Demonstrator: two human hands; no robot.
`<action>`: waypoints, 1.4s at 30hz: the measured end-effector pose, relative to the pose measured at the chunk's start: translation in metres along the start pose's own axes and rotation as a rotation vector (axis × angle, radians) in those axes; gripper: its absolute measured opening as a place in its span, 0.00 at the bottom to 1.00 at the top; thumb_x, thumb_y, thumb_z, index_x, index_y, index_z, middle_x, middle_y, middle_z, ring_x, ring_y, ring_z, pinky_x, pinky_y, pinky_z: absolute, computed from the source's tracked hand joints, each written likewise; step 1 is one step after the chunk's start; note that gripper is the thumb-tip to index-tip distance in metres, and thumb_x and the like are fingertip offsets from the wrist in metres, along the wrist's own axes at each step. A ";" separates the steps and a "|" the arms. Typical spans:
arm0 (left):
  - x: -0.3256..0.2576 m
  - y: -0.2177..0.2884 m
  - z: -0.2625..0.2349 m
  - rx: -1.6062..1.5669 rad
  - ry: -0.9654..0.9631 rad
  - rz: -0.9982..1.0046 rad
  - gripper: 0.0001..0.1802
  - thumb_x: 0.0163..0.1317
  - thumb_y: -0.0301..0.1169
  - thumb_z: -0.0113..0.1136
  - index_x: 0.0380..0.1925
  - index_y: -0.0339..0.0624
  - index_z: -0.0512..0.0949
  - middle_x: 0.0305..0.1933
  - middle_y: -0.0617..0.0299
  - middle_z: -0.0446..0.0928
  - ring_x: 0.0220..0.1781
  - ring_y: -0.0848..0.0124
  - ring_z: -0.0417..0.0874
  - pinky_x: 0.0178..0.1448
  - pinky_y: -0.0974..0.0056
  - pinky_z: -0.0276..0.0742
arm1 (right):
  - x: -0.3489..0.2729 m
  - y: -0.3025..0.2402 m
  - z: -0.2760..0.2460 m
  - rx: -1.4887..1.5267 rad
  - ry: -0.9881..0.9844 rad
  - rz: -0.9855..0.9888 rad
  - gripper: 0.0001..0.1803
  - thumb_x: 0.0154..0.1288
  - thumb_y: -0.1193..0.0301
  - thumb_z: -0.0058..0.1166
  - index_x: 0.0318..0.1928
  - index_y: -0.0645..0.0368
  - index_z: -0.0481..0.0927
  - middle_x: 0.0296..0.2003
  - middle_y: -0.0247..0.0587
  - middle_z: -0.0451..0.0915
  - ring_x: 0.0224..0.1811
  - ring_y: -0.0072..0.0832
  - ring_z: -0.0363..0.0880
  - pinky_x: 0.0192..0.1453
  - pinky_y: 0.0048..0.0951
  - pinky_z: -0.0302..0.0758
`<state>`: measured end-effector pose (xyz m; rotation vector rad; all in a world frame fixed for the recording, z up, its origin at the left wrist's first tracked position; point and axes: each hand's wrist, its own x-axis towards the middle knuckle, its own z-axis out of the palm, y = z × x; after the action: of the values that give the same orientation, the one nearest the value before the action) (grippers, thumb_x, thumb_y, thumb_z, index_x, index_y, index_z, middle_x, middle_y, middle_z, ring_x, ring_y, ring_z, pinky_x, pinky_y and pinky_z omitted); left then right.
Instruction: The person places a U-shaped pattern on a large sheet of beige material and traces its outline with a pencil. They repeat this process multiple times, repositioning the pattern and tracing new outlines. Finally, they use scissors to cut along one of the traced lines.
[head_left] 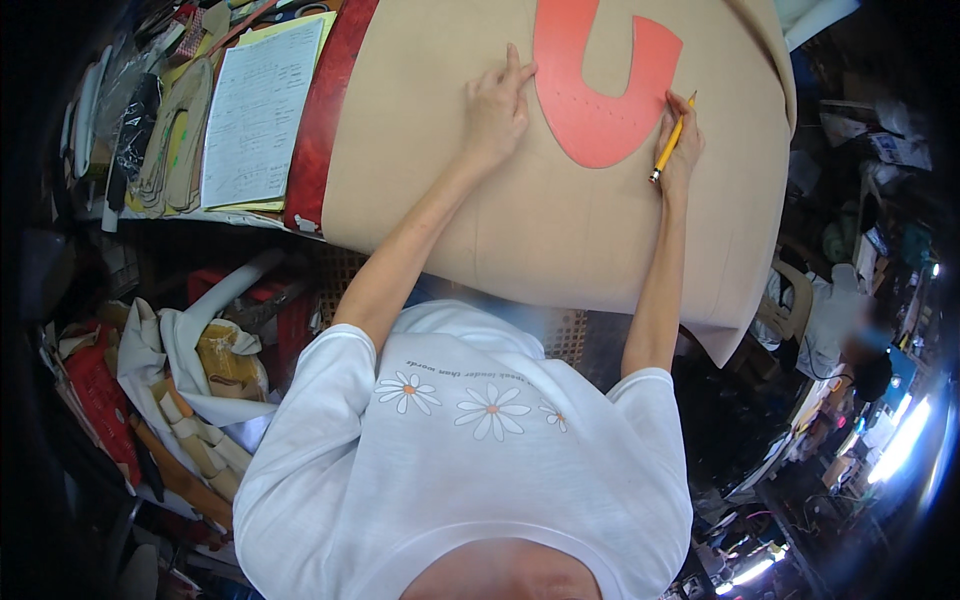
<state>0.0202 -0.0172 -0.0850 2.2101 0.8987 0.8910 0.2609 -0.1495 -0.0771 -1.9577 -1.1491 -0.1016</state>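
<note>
Red and U-shaped, the flat piece (590, 125) lies on a wide beige sheet (560, 240) in front of me, its rounded end toward my body and its opening facing away. A row of small dark marks runs across the bend. My left hand (495, 115) rests on the sheet just beside it, fingers spread and holding nothing, one fingertip at the piece's left edge. My right hand (682, 145) has a narrow grip around a yellow pencil (672, 142), with the sharpened tip pointing away from me and the other end toward me; a fingertip sits at the piece's right edge. I cannot tell how hard either fingertip presses. Left of the beige sheet runs a dark red strip (330, 100), then a handwritten page (260, 120) and some brown cut-outs (180, 145). The beige sheet droops toward me at its near edge.
</note>
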 end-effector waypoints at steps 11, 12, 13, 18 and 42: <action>0.059 0.016 -0.027 0.296 -0.516 0.337 0.38 0.53 0.42 0.68 0.59 0.31 0.68 0.63 0.50 0.68 0.63 0.57 0.69 0.66 0.54 0.65 | 0.068 -0.092 0.038 0.612 -0.145 0.189 0.15 0.71 0.67 0.51 0.51 0.66 0.79 0.38 0.38 0.82 0.44 0.23 0.80 0.51 0.25 0.73; 0.063 0.018 -0.026 0.298 -0.528 0.349 0.38 0.51 0.43 0.69 0.57 0.30 0.68 0.63 0.49 0.68 0.62 0.56 0.70 0.65 0.53 0.66 | 0.080 -0.097 0.055 0.640 -0.207 0.124 0.14 0.70 0.67 0.53 0.48 0.66 0.80 0.37 0.38 0.82 0.43 0.23 0.80 0.51 0.24 0.74; 0.067 0.019 -0.025 0.309 -0.581 0.341 0.39 0.49 0.44 0.71 0.56 0.29 0.69 0.62 0.47 0.68 0.62 0.55 0.70 0.64 0.53 0.67 | 0.089 -0.100 0.068 0.629 -0.276 0.105 0.13 0.70 0.68 0.54 0.46 0.66 0.81 0.35 0.38 0.82 0.42 0.23 0.80 0.50 0.23 0.74; 0.074 0.030 -0.020 0.458 -0.684 0.333 0.43 0.43 0.46 0.74 0.52 0.27 0.69 0.52 0.47 0.70 0.56 0.56 0.72 0.56 0.55 0.73 | 0.116 -0.098 0.115 0.611 -0.399 0.183 0.13 0.69 0.64 0.55 0.41 0.63 0.80 0.30 0.36 0.82 0.33 0.20 0.80 0.41 0.22 0.76; 0.096 0.059 -0.008 0.758 -0.820 0.315 0.50 0.26 0.64 0.76 0.43 0.33 0.76 0.43 0.53 0.75 0.49 0.62 0.75 0.48 0.59 0.70 | 0.157 -0.051 0.126 0.109 -0.171 0.066 0.22 0.69 0.52 0.47 0.39 0.60 0.79 0.26 0.45 0.82 0.30 0.40 0.81 0.38 0.38 0.73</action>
<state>0.0885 0.0221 -0.0035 3.0196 0.5090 -0.3662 0.2725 0.0571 -0.0558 -1.9337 -1.1728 0.1634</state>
